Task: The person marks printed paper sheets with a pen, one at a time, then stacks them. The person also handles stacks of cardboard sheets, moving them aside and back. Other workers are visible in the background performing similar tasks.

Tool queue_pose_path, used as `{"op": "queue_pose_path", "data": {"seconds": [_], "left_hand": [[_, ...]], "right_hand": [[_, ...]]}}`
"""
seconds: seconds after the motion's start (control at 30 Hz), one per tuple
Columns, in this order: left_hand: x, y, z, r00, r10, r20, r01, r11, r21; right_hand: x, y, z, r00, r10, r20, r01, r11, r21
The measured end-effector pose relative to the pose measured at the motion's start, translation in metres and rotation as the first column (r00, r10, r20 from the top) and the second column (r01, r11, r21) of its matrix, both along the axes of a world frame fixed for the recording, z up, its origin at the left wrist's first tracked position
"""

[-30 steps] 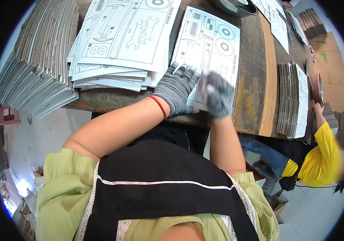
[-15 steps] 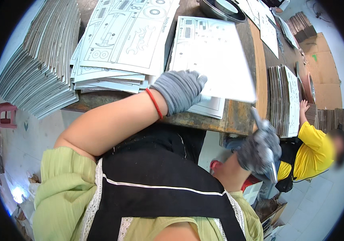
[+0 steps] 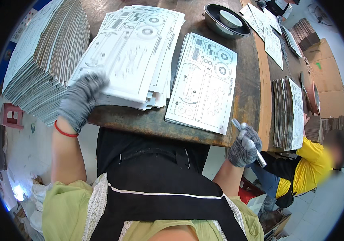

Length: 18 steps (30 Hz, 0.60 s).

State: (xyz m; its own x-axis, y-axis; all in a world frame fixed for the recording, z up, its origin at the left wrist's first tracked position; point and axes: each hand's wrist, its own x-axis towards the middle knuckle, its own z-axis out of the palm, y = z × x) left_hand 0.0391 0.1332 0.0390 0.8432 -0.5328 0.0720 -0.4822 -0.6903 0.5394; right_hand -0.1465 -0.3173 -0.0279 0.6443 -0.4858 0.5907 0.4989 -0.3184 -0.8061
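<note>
My left hand [image 3: 82, 98], in a striped grey glove, is closed at the near left corner of the top printed sheet [image 3: 130, 60] on a loose, fanned pile. That sheet is blurred and its near edge looks lifted; the fingertips are smeared. To the right lies a neater stack of printed sheets [image 3: 204, 82] with line drawings of wrenches, a hammer and round parts. Just past the table's near edge, right of this stack, my gloved right hand [image 3: 245, 146] is closed around a slim silver metal tool [image 3: 259, 157], whose ends stick out on both sides.
A tall stack of boards [image 3: 55, 52] stands at the left. A dark bowl with a smaller white bowl [image 3: 230, 19] inside sits at the back of the wooden table [image 3: 148, 124]. On the right, a person in a yellow shirt [image 3: 308, 160] is beside another upright stack [image 3: 287, 114].
My left hand has moved from the right stack to the left pile. The pale sheet raised over the right stack now lies flat or is gone. My right hand has shifted slightly left, still holding the tool.
</note>
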Motion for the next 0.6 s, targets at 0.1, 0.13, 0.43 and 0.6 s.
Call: {"op": "queue_pose_path", "data": {"seconds": [0.1, 0.13, 0.43, 0.6], "left_hand": [[-0.012, -0.044, -0.002, 0.996, -0.006, 0.085, 0.004, 1.000, 0.025], [-0.018, -0.065, -0.003, 0.990, -0.087, 0.107, 0.100, 0.987, -0.124], [-0.037, -0.232, -0.077, 0.905, -0.425, 0.017, 0.399, 0.863, 0.308], [-0.038, -0.233, -0.084, 0.905, -0.425, -0.006, 0.406, 0.861, 0.308]], "right_hand": [[0.028, 0.003, -0.003, 0.995, 0.095, -0.008, -0.095, 0.995, -0.029], [0.040, 0.008, -0.004, 0.995, 0.101, -0.024, -0.100, 0.994, 0.043], [0.187, -0.018, -0.058, 0.937, 0.328, -0.120, -0.289, 0.921, 0.261], [0.187, 0.004, -0.054, 0.950, 0.259, -0.176, -0.263, 0.965, -0.001]]}}
